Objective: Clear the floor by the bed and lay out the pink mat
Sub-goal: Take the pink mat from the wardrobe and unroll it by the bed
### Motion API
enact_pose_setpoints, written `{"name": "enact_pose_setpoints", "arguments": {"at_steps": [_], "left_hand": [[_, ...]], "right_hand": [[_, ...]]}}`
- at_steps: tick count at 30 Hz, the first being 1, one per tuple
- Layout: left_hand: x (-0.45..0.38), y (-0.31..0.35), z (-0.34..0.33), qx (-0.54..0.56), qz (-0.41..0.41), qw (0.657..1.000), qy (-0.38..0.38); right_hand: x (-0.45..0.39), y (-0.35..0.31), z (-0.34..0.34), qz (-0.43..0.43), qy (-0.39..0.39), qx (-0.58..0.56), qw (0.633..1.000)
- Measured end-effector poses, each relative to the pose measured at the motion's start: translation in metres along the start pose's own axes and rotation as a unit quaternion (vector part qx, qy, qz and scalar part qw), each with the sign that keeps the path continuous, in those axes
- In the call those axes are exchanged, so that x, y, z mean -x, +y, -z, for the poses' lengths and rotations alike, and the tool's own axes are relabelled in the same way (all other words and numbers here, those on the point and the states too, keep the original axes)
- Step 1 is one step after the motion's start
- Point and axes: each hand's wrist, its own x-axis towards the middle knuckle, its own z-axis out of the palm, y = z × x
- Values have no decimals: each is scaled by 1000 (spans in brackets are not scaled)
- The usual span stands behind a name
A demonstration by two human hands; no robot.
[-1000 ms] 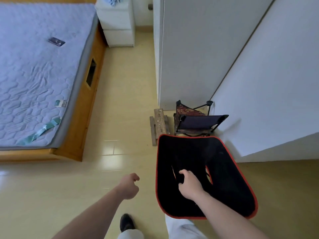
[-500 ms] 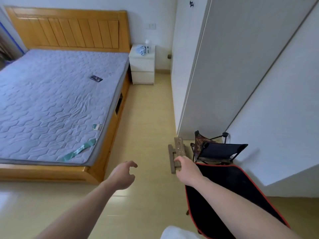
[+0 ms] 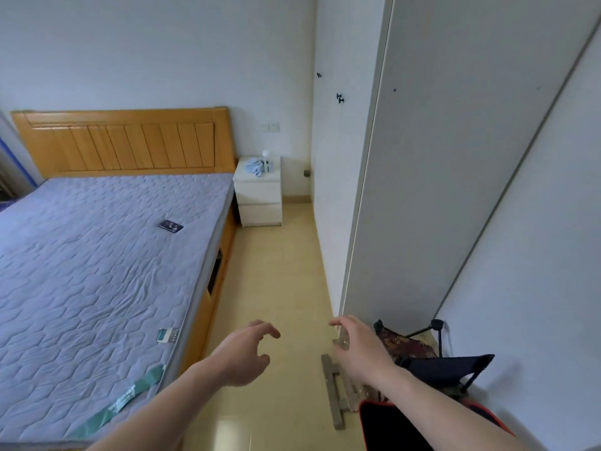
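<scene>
reaching out over the floor beside the bed, both hands hang in the air and hold nothing. the left hand has its fingers loosely curled and spread, the right hand has its fingers relaxed and slightly bent above a small wooden stool, which it partly covers; whether it touches the stool is unclear. the right forearm hides part of a black cushion with a red edge, which is also cut off at the bottom edge. behind it a folded camp chair leans in the corner by the white wardrobe, with a dark patterned cloth half hidden in its frame. no pink mat shows anywhere in this view. on the mattress lie a dark phone, a small label and a green strap. the white nightstand carries a pale blue cloth and some small things too blurred to name.
</scene>
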Motion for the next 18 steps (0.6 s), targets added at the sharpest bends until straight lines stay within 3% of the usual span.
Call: {"name": "enact_pose_setpoints", "arguments": {"at_steps": [7,18], "left_hand": [[-112,-4,86,-40,-13,999,10],[-207,-31,205,-42,-38,992,116]], "right_hand": [[-119,-4,57,-4,1,-14,1000],[-262,-65,132,76,63,-47,994]]}}
